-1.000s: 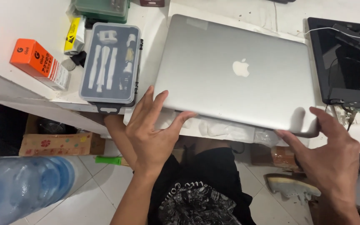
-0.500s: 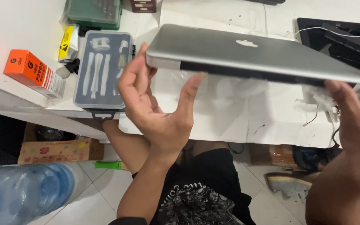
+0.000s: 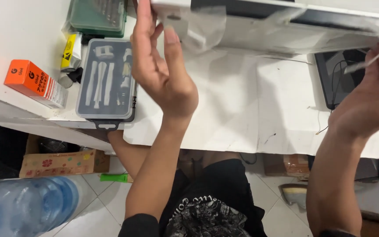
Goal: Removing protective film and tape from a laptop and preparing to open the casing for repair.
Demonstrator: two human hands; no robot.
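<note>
smooth silver laptop (image 3: pixel 286 26) raised above the white table (image 3: pixel 242 105)
left hand (image 3: pixel 163 74) and right hand (image 3: pixel 371 94): each grip pinching a laptop edge.

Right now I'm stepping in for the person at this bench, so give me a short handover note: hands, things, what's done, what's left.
Left hand: grip on the left end of the laptop, which is raised off the table.
Right hand: at the laptop's right end, loose clear film beside the fingers.
Tool case, shut, lies left of the left hand; orange box further left.
Done: laptop lifted.
Left: laptop not yet set down; case not yet opened.
</note>
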